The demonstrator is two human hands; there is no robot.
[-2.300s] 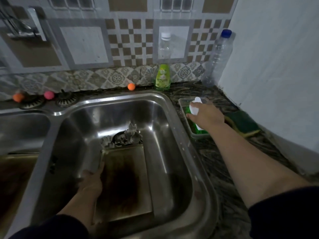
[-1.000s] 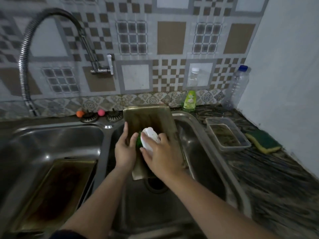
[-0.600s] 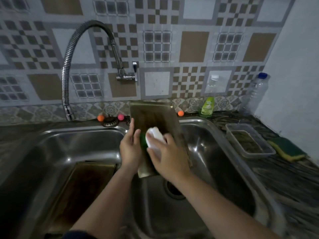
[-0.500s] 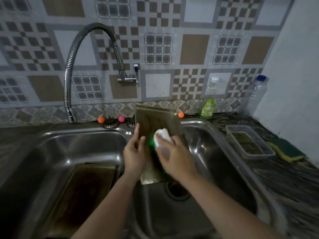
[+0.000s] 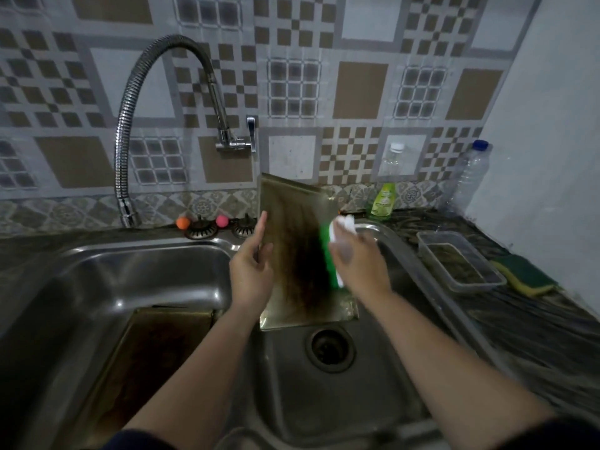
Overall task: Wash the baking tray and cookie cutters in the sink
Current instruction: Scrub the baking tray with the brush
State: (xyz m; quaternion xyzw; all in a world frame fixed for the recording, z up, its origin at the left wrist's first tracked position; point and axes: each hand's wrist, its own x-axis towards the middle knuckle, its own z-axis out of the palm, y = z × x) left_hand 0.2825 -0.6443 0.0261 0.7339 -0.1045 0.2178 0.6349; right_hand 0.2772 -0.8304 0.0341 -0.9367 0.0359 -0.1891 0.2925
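A stained brown baking tray (image 5: 297, 254) stands nearly upright over the right sink basin (image 5: 373, 394), its lower edge just above the drain (image 5: 330, 349). My left hand (image 5: 251, 271) holds the tray's left edge, fingers raised along it. My right hand (image 5: 355, 263) grips a green-and-white scrub brush (image 5: 329, 254) pressed on the tray's right side; it is motion-blurred. A second dark tray (image 5: 156, 352) lies flat in the left basin. No cookie cutters are visible.
A flexible chrome faucet (image 5: 130, 125) arcs over the left basin. Orange and pink balls (image 5: 182, 223) and strainers sit on the back ledge. On the right counter are a green soap bottle (image 5: 383, 203), two clear bottles, a plastic container (image 5: 461, 261) and a sponge (image 5: 526, 277).
My right hand left the counter container with the brush, and my left hand raised the tray upright. Over the last half second the brush slid from the tray's middle to its right side.
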